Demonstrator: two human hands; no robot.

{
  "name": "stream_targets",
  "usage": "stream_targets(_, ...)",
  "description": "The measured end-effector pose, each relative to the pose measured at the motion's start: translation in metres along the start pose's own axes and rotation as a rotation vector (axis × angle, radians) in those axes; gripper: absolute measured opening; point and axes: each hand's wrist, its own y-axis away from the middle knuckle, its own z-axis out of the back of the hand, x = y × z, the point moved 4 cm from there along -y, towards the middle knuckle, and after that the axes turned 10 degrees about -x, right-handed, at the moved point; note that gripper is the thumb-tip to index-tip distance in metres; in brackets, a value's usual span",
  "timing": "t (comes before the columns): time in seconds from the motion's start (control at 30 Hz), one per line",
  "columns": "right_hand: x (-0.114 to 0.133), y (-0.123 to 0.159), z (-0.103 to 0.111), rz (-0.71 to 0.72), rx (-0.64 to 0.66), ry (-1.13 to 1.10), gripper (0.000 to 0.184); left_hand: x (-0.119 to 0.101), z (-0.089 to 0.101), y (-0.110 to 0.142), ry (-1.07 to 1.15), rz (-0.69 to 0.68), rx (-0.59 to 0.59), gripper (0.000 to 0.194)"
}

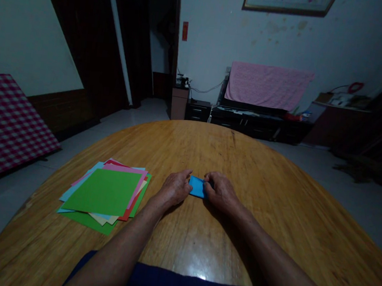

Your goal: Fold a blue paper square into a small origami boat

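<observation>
The small blue paper (197, 187), seemingly folded, lies on the wooden table (204, 149) directly between the 2 hands, touching both. The left hand (176, 188) rests its thumb at the left edge; whether its fingers pinch underneath, I cannot tell. The right hand's (219, 190) thumb and curled fingers pinch the right end, covering it, so the long axis is unclear.

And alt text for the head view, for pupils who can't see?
A person's left hand and right hand hold a small blue rectangle, apparently paper, on a wooden table. A loose stack of coloured sheets, green on top, lies at left.
</observation>
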Motion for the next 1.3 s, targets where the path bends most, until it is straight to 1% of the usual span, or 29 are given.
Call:
stream_targets(0.1, 0.002, 0.002, 0.003, -0.028, -0.034, -0.068, 0.011, 0.004, 0.000, -0.002, 0.068, 0.054, 0.007, 0.058)
stream_targets(0.17, 0.004, 0.002, 0.006, -0.027, -0.059, -0.110, 0.012, 0.008, 0.000, -0.003, 0.165, 0.129, 0.015, 0.058)
stream_targets(0.2, 0.005, 0.003, 0.007, -0.018, -0.069, -0.126, 0.013, 0.009, 0.000, -0.003, 0.230, 0.165, 0.021, 0.054)
stream_targets(0.3, 0.012, 0.003, 0.010, 0.029, -0.082, -0.182, 0.013, 0.011, 0.000, -0.002, 0.455, 0.212, 0.066, 0.024)
stream_targets(0.33, 0.013, 0.003, 0.010, 0.029, -0.090, -0.206, 0.013, 0.012, -0.001, -0.001, 0.521, 0.220, 0.081, 0.018)
stream_targets(0.4, 0.013, 0.003, 0.009, -0.017, -0.117, -0.271, 0.015, 0.014, -0.003, 0.001, 0.599, 0.240, 0.084, 0.018)
stream_targets(0.47, 0.009, 0.004, 0.005, -0.117, -0.126, -0.358, 0.024, 0.019, -0.004, 0.001, 0.603, 0.260, 0.059, 0.020)
stream_targets(0.53, 0.004, 0.005, 0.001, -0.231, -0.104, -0.452, 0.034, 0.021, -0.006, 0.001, 0.583, 0.262, 0.043, 0.022)
stream_targets(0.6, -0.001, 0.006, -0.002, -0.328, -0.071, -0.529, 0.036, 0.023, -0.007, 0.001, 0.590, 0.270, 0.041, 0.023)
stream_targets(0.67, -0.004, 0.006, -0.003, -0.381, -0.059, -0.576, 0.034, 0.023, -0.008, 0.001, 0.621, 0.277, 0.044, 0.022)
stream_targets(0.93, -0.003, 0.006, 0.001, -0.404, -0.034, -0.612, 0.022, 0.025, -0.010, 0.001, 0.742, 0.323, 0.045, 0.020)
stream_targets(1.13, 0.000, 0.007, 0.005, -0.412, -0.009, -0.634, 0.023, 0.023, -0.008, 0.001, 0.781, 0.338, 0.058, 0.020)
stream_targets(1.3, 0.000, 0.008, 0.005, -0.424, -0.022, -0.660, 0.024, 0.023, -0.008, 0.002, 0.790, 0.322, 0.064, 0.021)
